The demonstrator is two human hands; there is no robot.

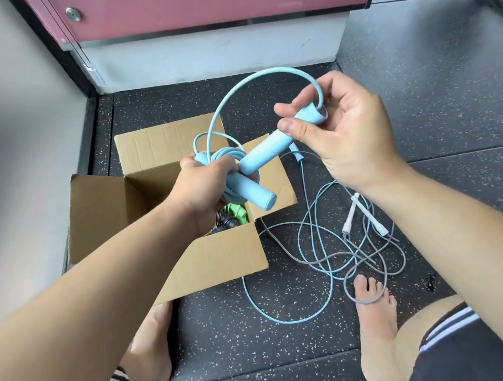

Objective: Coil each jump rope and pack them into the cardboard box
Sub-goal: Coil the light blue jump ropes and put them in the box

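Pale blue cord is gathered into a small coil (pixel 232 157) in the left hand (pixel 201 190), whose fingers are closed tightly around the loops and around one thick blue handle (pixel 255 194) that juts out below the fist. The coil is held directly over the open cardboard box (pixel 165 231), probably so that it can be dropped in once finished. The right hand (pixel 342 132), up and to the right of the left, is partly closed: the second blue handle (pixel 282 140) is pinched between thumb and fingertips, and a last free arc of cord (pixel 260 79) loops above both hands, apparently the final turn still to be wound. Inside the box, beneath the left hand, green and dark items (pixel 231 217) can be glimpsed, though what they are cannot be told. Below the right hand, two thinner ropes, one light blue (pixel 294 320) and one grey with white handles (pixel 350 212), lie tangled and uncoiled on a dark speckled rubber floor (pixel 425 101). Bare feet are seen on the floor nearer the camera. Beyond the hands, a grey plinth and a pink panel are seen.
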